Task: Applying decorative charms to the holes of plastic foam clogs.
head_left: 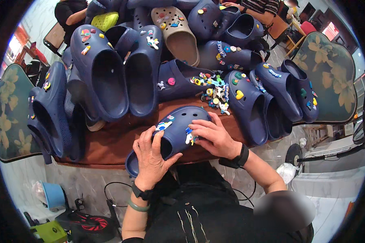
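A navy clog point(177, 130) lies at the near edge of the table, toe away from me and opening toward me. My left hand point(152, 158) grips its opening, thumb inside and fingers over the upper. Beside those fingers a white-and-blue shoe charm point(163, 126) sits on the upper, with small round charms above it. My right hand point(215, 137) is closed with its fingertips on a white shoe charm point(189, 138) at the clog's right side; the fingers partly hide it. Two bare holes show near the toe. A heap of loose mixed charms point(218, 94) lies just beyond.
Navy clogs with charms stand on both sides, such as a left one point(103, 73) and a right one point(247, 105). A beige clog point(175, 34) lies farther back. Brown cloth point(109, 139) covers the table. Other people's arms point(76, 17) show across it. A blue bucket point(52, 194) stands on the floor.
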Demonstrator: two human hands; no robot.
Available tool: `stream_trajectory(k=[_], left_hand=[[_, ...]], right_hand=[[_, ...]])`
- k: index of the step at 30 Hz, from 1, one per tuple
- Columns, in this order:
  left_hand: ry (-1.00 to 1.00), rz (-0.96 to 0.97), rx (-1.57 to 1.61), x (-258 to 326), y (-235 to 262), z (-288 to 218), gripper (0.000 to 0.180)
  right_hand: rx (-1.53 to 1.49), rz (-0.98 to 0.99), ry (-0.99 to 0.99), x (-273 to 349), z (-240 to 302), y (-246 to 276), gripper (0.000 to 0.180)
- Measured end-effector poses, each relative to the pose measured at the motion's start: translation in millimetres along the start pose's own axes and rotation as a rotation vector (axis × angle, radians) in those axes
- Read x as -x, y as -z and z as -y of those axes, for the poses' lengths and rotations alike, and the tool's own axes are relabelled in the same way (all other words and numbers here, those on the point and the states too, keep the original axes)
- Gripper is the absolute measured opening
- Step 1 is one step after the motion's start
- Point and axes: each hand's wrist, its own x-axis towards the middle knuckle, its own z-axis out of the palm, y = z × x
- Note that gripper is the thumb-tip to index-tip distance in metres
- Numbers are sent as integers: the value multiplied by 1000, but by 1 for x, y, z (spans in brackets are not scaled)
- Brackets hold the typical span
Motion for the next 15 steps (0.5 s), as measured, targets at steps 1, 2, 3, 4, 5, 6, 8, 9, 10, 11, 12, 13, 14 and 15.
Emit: stream_trajectory(k=[1, 2, 3, 4, 5, 6, 8, 9, 10, 11, 12, 13, 14, 15], left_hand=[[8, 9, -8, -1, 0, 0, 88], [15, 18, -17, -3, 0, 0, 89], [16, 19, -15, -3, -1, 0, 89], [11, 14, -9, -3, -1, 0, 89], [6, 9, -3, -3, -2, 1, 90], [6, 10, -2, -3, -2, 0, 90], [8, 18, -7, -2, -1, 1, 91], [8, 18, -4, -3, -1, 1, 91], [-2, 23, 2, -4, -1, 2, 92], [-11, 27, 7, -4, -1, 2, 92], [-17, 26, 10, -5, -1, 3, 92], [-23, 40, -1, -4, -2, 4, 93], [-29, 54, -12, -4, -2, 4, 94], [-31, 53, -11, -4, -2, 5, 94]], right_hand=[[2, 1, 2, 1, 0, 0, 42], [28, -72, 1, 1, 2, 0, 45], [53, -144, -5, 3, 5, 0, 49], [64, -182, -24, 5, 5, -3, 48], [64, -181, -25, 6, 6, -6, 48], [123, -207, -19, 6, 7, -8, 47], [219, -217, -21, 3, 14, -11, 43], [221, -215, -22, 2, 18, -12, 43], [244, -204, -45, 2, 20, -13, 41], [268, -194, -67, 2, 21, -13, 40], [261, -192, -58, 4, 18, -14, 39], [267, -195, -60, 8, 17, -17, 39], [307, -192, -51, 12, 18, -20, 39], [344, -186, -40, 15, 19, -23, 39]])
